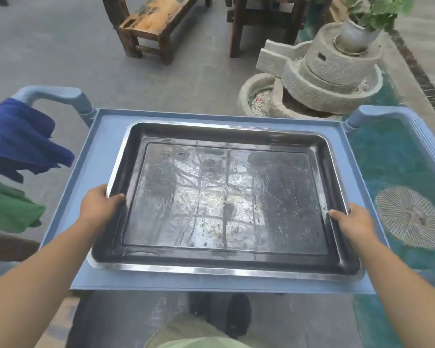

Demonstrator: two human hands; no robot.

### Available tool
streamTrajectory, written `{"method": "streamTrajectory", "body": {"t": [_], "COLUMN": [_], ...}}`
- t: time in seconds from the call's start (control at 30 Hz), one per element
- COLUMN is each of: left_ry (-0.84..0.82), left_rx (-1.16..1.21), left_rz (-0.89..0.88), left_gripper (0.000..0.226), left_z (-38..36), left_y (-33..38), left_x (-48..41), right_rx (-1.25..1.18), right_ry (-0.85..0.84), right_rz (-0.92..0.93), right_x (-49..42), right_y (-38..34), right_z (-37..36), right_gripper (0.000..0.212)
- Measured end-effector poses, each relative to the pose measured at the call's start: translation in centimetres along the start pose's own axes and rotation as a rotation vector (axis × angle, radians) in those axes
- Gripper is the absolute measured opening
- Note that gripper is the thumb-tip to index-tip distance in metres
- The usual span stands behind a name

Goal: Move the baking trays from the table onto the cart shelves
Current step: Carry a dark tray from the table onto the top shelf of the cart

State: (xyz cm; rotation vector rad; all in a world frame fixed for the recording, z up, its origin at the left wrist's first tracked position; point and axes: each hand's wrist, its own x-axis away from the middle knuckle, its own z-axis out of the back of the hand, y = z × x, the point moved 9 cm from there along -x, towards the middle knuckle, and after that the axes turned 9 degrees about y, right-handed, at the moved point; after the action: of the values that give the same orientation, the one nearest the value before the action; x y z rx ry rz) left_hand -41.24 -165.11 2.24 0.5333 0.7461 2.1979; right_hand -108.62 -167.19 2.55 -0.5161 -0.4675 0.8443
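The baking tray [226, 197] lies straight ahead between the two hands, its long axis running from one hand to the other, over the cart's top shelf [106, 136]. Whether it rests there or hangs just above, I cannot tell. The left hand [98, 209] grips the short rim on its own side, thumb hooked over the edge, fingers hidden beneath; the right hand [352, 222] mirrors it. Neither is nearer, so releasing likely means drawing each hand outward. A blue cloth [23, 136] hangs beyond the left hand.

Free shelf [106, 136] strips run outside the left hand [99, 205] and right hand [349, 222], beside the tray [226, 268]. Ahead of the left hand cloths [20, 136] drape a handle [60, 94]; ahead of the right, a second handle [377, 114] rises
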Motion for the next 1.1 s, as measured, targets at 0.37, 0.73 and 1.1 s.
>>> {"method": "streamTrajectory", "body": {"t": [0.37, 0.73, 1.1], "left_ry": [0.048, 0.052, 0.092], "left_rx": [-0.147, -0.158, -0.147], "left_rz": [-0.057, -0.048, 0.018], "left_gripper": [0.023, 0.030, 0.029], "left_z": [0.1, 0.2, 1.1], "left_y": [0.8, 0.8, -0.6], "left_x": [0.4, 0.8, 2.9], "right_rx": [0.081, 0.135, 0.226], "right_ry": [0.021, 0.029, -0.002], "right_rz": [0.000, 0.014, 0.109], "right_x": [-0.1, -0.5, -3.4], "right_y": [0.4, 0.4, -2.1], "right_z": [0.0, -0.1, -1.2], "right_gripper": [0.019, 0.025, 0.027]}}
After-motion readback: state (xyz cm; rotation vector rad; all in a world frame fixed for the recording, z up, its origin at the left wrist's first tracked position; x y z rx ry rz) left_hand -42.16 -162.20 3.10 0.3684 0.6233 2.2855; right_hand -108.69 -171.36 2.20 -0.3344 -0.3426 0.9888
